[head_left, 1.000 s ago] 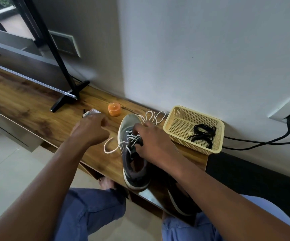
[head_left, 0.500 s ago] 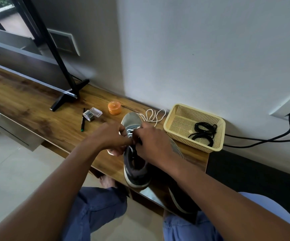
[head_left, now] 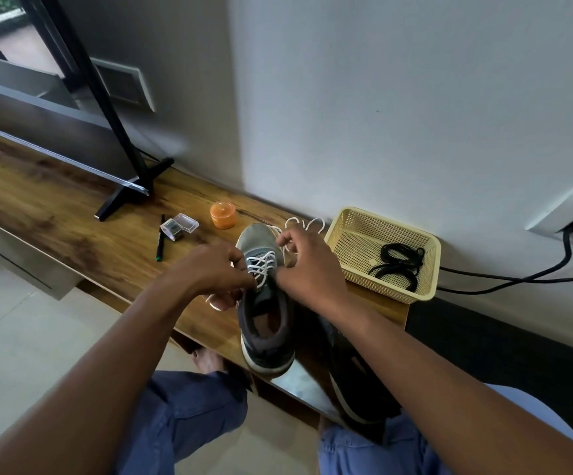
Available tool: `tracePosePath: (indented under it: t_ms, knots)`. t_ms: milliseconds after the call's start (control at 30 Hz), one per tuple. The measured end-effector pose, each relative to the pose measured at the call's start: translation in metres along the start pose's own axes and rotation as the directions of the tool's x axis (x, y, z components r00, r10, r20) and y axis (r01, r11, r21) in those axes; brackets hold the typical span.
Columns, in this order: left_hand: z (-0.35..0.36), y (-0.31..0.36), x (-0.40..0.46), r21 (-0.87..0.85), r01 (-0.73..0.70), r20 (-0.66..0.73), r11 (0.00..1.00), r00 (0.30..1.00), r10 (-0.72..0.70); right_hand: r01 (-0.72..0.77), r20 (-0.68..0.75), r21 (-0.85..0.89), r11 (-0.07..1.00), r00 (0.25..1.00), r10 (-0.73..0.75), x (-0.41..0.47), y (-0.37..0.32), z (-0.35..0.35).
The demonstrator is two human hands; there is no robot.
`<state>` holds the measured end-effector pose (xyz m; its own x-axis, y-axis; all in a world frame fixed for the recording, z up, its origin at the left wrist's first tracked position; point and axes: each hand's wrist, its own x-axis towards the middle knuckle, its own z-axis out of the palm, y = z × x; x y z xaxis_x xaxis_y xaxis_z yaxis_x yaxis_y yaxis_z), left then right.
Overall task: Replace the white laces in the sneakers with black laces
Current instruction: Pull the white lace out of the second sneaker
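Head view, looking down at a person's two bare arms reaching over a wooden shelf (head_left: 72, 214) that runs along a white wall. A grey sneaker (head_left: 264, 320) stands upright on the shelf, toe toward the wall, heel at the near edge. A white lace (head_left: 261, 265) crisscrosses its upper eyelets, and loose loops of it lie on the shelf beyond the toe and under the left hand. The left hand (head_left: 213, 272) sits at the sneaker's left side, fingers curled, pinching the lace near the tongue. The right hand (head_left: 307, 265) sits at the sneaker's right side, fingers curled, pinching a strand of the lace near the toe. A second, dark sneaker (head_left: 353, 382) lies to the right of the first, partly hidden under the right forearm, its heel hanging past the shelf edge. Right of the hands, against the wall, stands a yellow basket (head_left: 347, 231) holding coiled black laces (head_left: 398, 265). Left of the sneaker, on the shelf, are a small orange pot (head_left: 222, 214), a clear plastic box (head_left: 178, 226) and a dark pen (head_left: 160, 243). Further left a black stand (head_left: 120, 197) rests on the shelf. A black cable (head_left: 518, 277) runs from a wall socket behind the basket. Below, the person's knees in blue trousers show above a pale tiled floor.
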<state>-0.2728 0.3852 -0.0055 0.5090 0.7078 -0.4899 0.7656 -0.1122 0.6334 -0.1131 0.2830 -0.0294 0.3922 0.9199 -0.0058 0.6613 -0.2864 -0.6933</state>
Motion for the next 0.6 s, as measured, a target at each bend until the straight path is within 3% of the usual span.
tracePosePath:
  t_ms: [67, 133, 233, 400, 500, 600]
  knots:
    - [-0.001, -0.001, 0.0, 0.011, -0.017, 0.001, 1.0, 1.0, 0.017, 0.201, 0.083, -0.201, 0.959, 0.979, -0.187, -0.001, -0.005, -0.002]
    - [-0.002, -0.002, 0.0, 0.06, -0.047, -0.008, 0.997, 0.999, 0.047, 0.346, 0.141, -0.393, 0.852, 0.938, -0.316, -0.005, -0.01, 0.001]
    - [-0.003, -0.003, 0.0, 0.08, -0.057, -0.01, 0.995, 0.998, 0.058, 0.4, 0.15, -0.478, 0.782, 0.914, -0.376, -0.01, -0.007, 0.013]
    - [-0.001, 0.0, 0.0, 0.044, -0.024, 0.015, 0.999, 1.0, 0.023, 0.338, 0.014, -0.416, 0.844, 0.931, -0.366, -0.008, -0.002, 0.018]
    - [0.001, 0.0, 0.003, -0.046, 0.039, 0.049, 0.998, 0.998, -0.037, 0.186, -0.101, -0.207, 0.961, 0.973, -0.21, -0.005, -0.001, 0.015]
    - [0.001, -0.001, 0.003, -0.063, 0.058, 0.047, 0.996, 0.997, -0.056, 0.023, -0.204, 0.051, 0.998, 0.979, -0.012, 0.001, 0.006, 0.013]
